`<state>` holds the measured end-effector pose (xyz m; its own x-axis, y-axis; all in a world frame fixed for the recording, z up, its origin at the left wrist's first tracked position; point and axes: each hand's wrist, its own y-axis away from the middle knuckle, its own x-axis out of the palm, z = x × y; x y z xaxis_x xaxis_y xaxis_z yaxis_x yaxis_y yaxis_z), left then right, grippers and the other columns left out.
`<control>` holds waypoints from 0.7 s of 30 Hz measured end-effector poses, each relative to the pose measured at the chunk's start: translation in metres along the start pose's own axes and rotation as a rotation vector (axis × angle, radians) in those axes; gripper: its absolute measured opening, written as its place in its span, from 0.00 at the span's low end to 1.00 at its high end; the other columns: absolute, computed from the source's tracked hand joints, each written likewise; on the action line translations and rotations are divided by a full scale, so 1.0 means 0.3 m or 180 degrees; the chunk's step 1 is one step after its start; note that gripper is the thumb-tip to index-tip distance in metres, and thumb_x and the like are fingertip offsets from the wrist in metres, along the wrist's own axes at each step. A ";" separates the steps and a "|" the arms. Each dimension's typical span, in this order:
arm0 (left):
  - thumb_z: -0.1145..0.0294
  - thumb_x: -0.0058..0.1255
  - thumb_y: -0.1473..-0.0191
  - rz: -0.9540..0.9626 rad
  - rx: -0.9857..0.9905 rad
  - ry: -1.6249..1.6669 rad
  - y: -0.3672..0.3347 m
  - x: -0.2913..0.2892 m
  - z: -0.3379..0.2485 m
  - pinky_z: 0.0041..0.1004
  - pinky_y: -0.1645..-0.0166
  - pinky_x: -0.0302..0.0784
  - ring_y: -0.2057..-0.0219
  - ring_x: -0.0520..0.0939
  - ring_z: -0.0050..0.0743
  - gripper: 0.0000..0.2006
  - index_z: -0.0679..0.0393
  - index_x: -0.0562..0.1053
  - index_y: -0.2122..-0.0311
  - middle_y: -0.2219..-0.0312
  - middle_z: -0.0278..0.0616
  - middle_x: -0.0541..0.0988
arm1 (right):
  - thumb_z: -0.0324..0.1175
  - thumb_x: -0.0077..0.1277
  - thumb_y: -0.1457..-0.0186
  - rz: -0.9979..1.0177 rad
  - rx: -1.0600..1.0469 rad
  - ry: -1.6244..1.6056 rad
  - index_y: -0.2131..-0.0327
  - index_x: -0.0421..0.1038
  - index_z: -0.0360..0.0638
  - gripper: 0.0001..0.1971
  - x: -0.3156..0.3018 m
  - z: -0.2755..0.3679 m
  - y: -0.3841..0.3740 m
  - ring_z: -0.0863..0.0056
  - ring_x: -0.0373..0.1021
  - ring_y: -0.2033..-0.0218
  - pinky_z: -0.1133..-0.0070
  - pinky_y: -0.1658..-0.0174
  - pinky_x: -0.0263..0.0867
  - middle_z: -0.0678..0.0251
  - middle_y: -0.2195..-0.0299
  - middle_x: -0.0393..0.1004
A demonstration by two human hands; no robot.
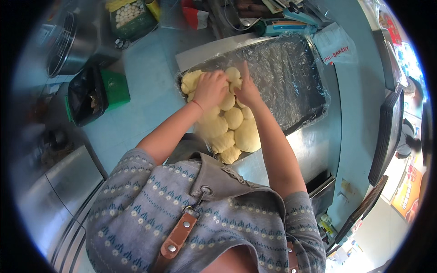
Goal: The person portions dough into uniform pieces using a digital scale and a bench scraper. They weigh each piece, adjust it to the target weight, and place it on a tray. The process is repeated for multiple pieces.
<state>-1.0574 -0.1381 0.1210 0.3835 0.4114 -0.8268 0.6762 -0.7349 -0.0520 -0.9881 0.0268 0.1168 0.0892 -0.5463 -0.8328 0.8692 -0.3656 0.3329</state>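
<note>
Pale yellow dough balls (233, 118) lie crowded together in the left part of a large tray (291, 129) lined with clear plastic film. Over the upper part of this group bends my left hand (211, 88), its fingers closed on a dough ball and partly hiding it. Just to the right is my right hand (248, 92), with one finger stretched away from me and the thumb side against a small dough piece (236, 84). A bigger, smooth dough ball (247, 135) rests nearer to me, beside lumpier, wrinkled pieces (230, 154).
A green bin (117, 86) with a black liner stands at the left. Farther off are a container of small white balls (129, 14) and a steel pot (63, 43). A white plastic bag (335, 44) lies beyond the tray's right corner. Dark trays (387, 132) stand stacked at the right.
</note>
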 end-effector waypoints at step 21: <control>0.66 0.48 0.47 0.1387 0.1411 -0.0432 -0.181 0.087 -0.026 0.47 0.32 0.45 0.40 0.64 0.32 0.17 0.44 0.74 0.51 0.44 0.31 0.70 | 0.33 0.58 0.49 -0.0747 0.1538 -0.1176 0.56 0.72 0.42 0.16 0.081 -0.373 1.018 0.63 0.72 0.62 0.70 0.61 0.70 0.55 0.59 0.73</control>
<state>-1.0792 -0.0833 0.1066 0.4618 -0.0262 -0.8866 0.1403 -0.9848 0.1022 -0.6660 -0.0138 0.1488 -0.3244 -0.6023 -0.7294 0.5209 -0.7574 0.3938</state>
